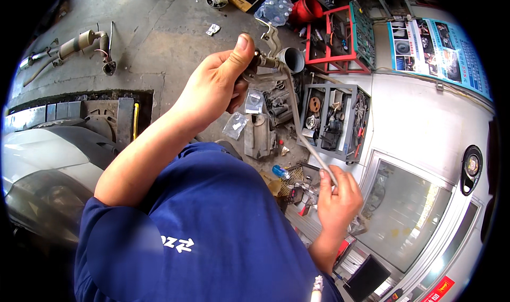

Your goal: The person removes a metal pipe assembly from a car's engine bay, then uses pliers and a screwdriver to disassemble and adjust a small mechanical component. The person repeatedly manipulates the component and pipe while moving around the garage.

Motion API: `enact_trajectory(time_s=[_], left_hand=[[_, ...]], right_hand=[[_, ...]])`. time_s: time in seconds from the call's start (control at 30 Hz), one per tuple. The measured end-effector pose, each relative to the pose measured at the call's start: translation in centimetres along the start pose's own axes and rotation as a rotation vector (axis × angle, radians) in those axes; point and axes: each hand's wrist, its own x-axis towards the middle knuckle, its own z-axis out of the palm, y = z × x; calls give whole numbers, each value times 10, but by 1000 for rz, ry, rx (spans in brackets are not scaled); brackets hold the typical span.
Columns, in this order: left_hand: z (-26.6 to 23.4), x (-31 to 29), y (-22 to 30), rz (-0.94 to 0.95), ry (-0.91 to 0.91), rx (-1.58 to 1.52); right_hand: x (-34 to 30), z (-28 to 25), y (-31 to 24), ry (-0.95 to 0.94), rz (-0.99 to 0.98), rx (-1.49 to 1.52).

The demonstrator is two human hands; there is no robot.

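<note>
My left hand [223, 79] is raised in front of me, its fingers wrapped round a metal part with a bent bracket [272, 35] and a fitting at its end. The fingers hide much of this part. A long, bent grey metal rod [300, 118] runs from the fitting down toward the right. Its lower end lies in my right hand [340, 198], closed with the thumb pressed along it. I cannot tell whether rod and bracketed part are one piece. A lit cigarette [317, 288] with an ash tip shows at the lower edge.
A grey tool cart [334, 156] and a red rack [337, 63] stand by the white wall. Metal parts and plastic bags [234, 125] lie on the floor ahead. An exhaust pipe with a muffler [77, 44] lies far left. A silver car [45, 148] is close at left, beside a recess.
</note>
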Motion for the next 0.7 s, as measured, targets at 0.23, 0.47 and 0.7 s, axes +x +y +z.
enact_trajectory(time_s=[0.23,0.47,0.7], left_hand=[[8,-9,-3,-26,68,-200],[-3,-7,-11,149,18,-181],[-16,9,-4,182,-172,-337]], right_hand=[[11,-24,-5,150,-93,-80],[23,-4,-6,123,14,27],[46,41,16,34,0,283]])
